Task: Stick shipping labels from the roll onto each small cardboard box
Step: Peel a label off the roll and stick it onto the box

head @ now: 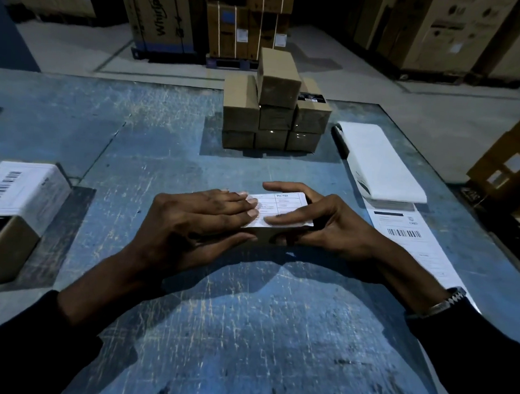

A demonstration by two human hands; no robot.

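A small cardboard box (269, 237) lies in the middle of the blue table, with a white shipping label (288, 203) across its top. My left hand (193, 221) lies flat on the label's left part, fingers straight and pressing down. My right hand (320, 219) grips the box's right end, thumb on the label and fingers curled round the far side. A strip of labels (381, 159) runs down the table's right side, a barcoded one (405, 234) nearest me. Several plain small boxes (275, 109) are stacked at the back centre.
A labelled box (20, 197) with barcodes sits at the left edge of the table (248, 314). A dark pen (340, 140) lies beside the label strip. Large cartons (162, 16) stand on the floor behind and to the right.
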